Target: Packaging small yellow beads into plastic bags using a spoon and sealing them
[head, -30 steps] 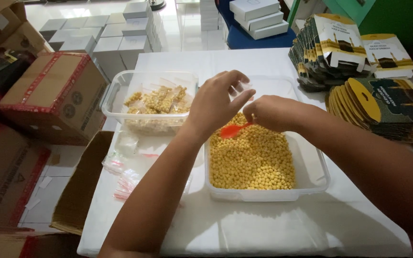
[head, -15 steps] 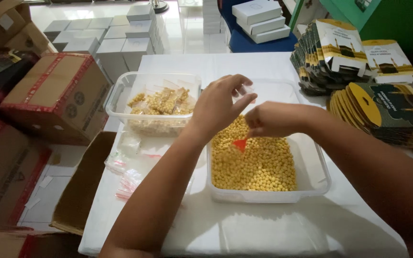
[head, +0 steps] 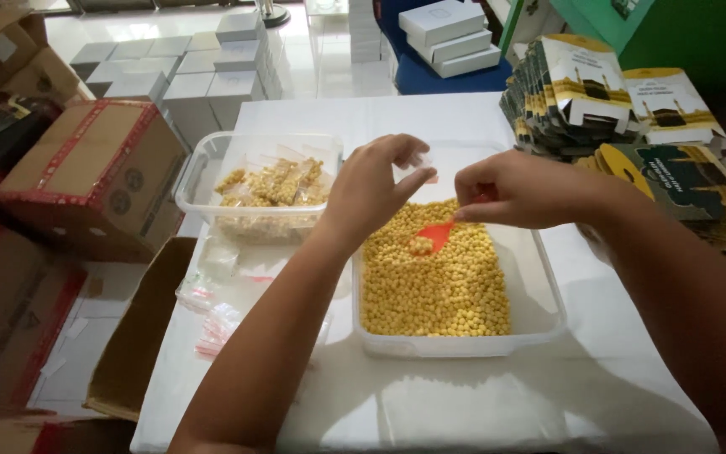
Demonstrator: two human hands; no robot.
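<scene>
Red scoop [head: 437,234] now lifted w/ beans.

Both bare forearms reach forward and angle in toward each other, the hands close together but apart. The left hand [head: 369,187] is raised, wrist bent, thumb and fingers [head: 407,145] curled into a light pinch. The right hand [head: 518,190] sits palm down, fingers pinched together and pointing left.

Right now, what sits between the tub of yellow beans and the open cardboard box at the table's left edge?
In the head view, small clear bags with red strips lie on the white table between the bean tub and cardboard box.
</scene>
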